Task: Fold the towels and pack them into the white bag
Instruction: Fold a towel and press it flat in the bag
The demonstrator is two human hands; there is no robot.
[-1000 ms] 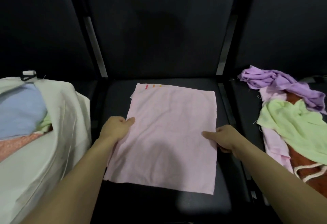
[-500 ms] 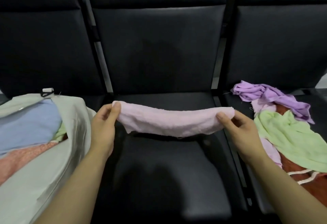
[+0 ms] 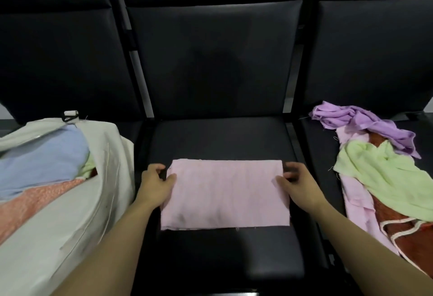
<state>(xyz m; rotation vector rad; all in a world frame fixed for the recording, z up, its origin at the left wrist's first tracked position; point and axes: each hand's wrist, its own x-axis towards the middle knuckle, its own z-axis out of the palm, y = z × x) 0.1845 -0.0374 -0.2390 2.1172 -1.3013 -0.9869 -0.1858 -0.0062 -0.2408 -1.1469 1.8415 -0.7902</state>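
A pink towel [image 3: 225, 192], folded in half, lies flat on the middle black seat [image 3: 220, 136]. My left hand [image 3: 155, 183] pinches its left edge near the far corner, thumb on top of the cloth. On the opposite side, my right hand [image 3: 296, 183] pinches the right edge the same way. The white bag [image 3: 77, 213] lies open on the left seat with a blue towel [image 3: 39, 160], a peach towel [image 3: 30, 204] and a bit of green cloth inside.
On the right seat lies a loose pile: a purple towel [image 3: 365, 124], a light green towel [image 3: 384, 174], a pink towel [image 3: 356, 202] and a rust-brown towel [image 3: 403, 230] with white trim. Black seat backs rise behind.
The pink towel lay spread open, was lifted by both hands at its side edges, and now lies folded in half on the seat. Both hands came back down with it.
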